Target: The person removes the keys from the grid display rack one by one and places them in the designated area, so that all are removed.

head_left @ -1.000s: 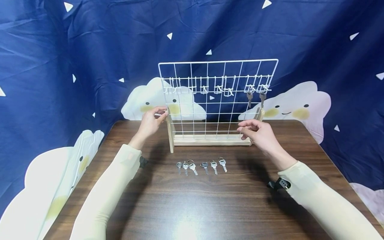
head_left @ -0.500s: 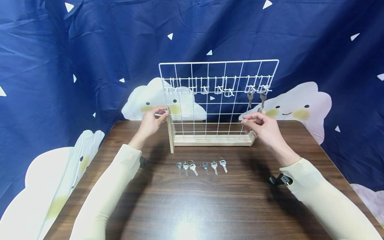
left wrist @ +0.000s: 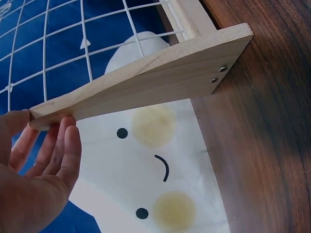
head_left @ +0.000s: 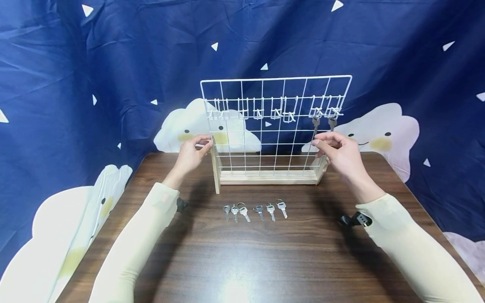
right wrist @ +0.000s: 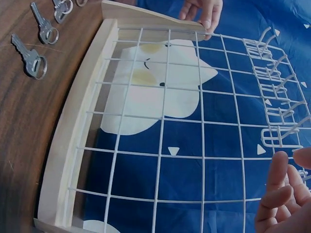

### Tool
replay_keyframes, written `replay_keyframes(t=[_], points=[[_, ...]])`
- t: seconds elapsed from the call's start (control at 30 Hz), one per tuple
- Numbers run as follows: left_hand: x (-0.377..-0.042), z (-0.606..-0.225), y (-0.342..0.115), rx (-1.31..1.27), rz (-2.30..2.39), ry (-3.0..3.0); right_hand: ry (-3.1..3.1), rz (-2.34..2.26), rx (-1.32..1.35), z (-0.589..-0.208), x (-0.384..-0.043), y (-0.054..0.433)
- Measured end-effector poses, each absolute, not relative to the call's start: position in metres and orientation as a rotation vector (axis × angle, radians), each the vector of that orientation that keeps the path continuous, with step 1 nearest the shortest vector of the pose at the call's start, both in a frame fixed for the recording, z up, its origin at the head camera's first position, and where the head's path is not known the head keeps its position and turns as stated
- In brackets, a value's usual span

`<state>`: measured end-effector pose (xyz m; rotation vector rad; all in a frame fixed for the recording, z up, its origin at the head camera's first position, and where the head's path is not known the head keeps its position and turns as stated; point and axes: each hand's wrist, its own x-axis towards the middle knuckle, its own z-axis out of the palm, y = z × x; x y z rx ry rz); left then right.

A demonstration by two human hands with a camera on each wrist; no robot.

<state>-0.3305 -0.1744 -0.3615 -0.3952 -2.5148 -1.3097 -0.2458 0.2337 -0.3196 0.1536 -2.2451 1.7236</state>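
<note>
A white wire grid rack [head_left: 276,78] stands upright on a wooden stand [head_left: 269,180] at the back of the table. My left hand [head_left: 191,153] grips the upper end of the stand's left side panel [left wrist: 160,80] between thumb and fingers. In front of the grid's right side, my right hand [head_left: 342,155] is raised with loosely bent fingers, nothing visible between them. Two keys hang from the rightmost hooks: one key [head_left: 316,122] just above my right fingertips, another key [head_left: 332,121] partly covered by the hand. Several keys [head_left: 281,205] with rings lie in a row on the tabletop.
More white wire hooks [head_left: 258,112] hang along the grid's upper part without keys. The dark brown wooden table [head_left: 212,252] reaches back to a blue curtain [head_left: 144,50] with cloud shapes, close behind the rack.
My right hand has moved up and to the right, from the lower grid to just below the hanging keys. The left hand stays on the side panel; the keys have not moved.
</note>
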Motion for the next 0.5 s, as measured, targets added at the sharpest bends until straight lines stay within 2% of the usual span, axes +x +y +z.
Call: replay_keyframes(t=[0.5], points=[[-0.330, -0.362, -0.175, -0.377, -1.241, -2.528, -2.147, 1.692, 0.110, -0.316, -0.260, 0.236]])
